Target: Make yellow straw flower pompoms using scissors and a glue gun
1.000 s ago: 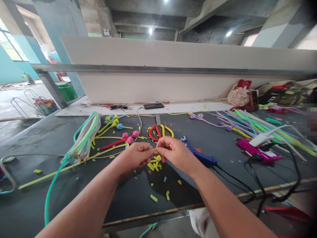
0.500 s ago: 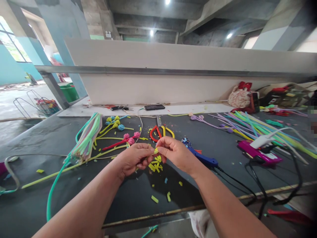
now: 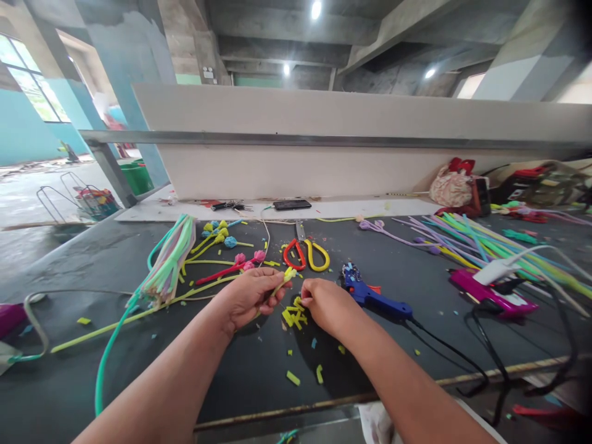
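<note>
My left hand (image 3: 254,295) is closed around a thin yellow stem with a small yellow bud (image 3: 289,274) at its tip, poking out past the thumb. Just right of it, my right hand (image 3: 326,303) points down with fingers drawn together at the edge of a pile of short cut yellow pieces (image 3: 292,316); whatever is between its fingertips is hidden. Scissors with one red and one yellow handle (image 3: 317,254) lie beyond both hands. A blue glue gun (image 3: 377,301) rests to the right of my right hand.
A bundle of pale fuzzy stems (image 3: 173,259) lies at left, near finished pink buds (image 3: 250,262) and yellow and blue ones. More coloured stems (image 3: 481,240) spread at right, beside a magenta power strip (image 3: 493,293) with cables. A phone (image 3: 292,205) lies at the back.
My right hand has let go of the yellow bud and moved down and right to the pile of pieces. My left hand keeps the stem. The view has shifted slightly.
</note>
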Motion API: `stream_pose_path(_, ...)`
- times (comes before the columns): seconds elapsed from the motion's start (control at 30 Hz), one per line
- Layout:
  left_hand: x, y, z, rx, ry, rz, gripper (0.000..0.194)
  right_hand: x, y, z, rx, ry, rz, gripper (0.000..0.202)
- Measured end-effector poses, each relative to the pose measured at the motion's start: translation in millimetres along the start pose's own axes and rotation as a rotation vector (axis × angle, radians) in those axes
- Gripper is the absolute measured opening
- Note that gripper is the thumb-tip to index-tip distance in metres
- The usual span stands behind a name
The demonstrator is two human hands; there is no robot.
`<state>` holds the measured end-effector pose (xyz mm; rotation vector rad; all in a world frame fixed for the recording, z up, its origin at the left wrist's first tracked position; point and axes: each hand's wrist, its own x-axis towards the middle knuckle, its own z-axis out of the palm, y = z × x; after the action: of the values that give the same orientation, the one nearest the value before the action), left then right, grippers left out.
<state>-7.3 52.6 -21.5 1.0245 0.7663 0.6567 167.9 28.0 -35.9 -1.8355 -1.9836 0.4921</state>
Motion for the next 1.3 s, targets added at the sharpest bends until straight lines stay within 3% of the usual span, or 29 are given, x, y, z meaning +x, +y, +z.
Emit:
stream_pose_path(0.3, -1.3, 1.0, 1.8, -0.006, 0.001, 0.01, 0.024, -0.6, 1.8, -13.6, 0.22, -0.054, 0.049, 0.008)
stream_pose_path(0.43, -1.3, 0.3, 2.0, 0.002, 0.006, -0.003, 0.022, -2.4, -2.0, -20.8, 0.267, -0.017, 0.053, 0.002)
stream_pose_path(0.57, 0.2, -0.7, 2.2, 0.013, 0.02, -0.017, 0.022, -4.2, -4.3, -28.9, 0.32, 0.016, 0.051, 0.01)
stream_pose_path(0.87, 1.9, -4.0, 2.4, 0.063, 0.0, -0.035, 0.024, -3.3, 3.7, -20.2, 0.492, -0.123, 0.053, 0.015)
stream_pose_path(1.3, 2.0, -7.1, 13.4, 0.31, 0.114, 0.155, 0.027, -0.6, -9.0, -20.5, 0.701, -0.077, 0.079, 0.016)
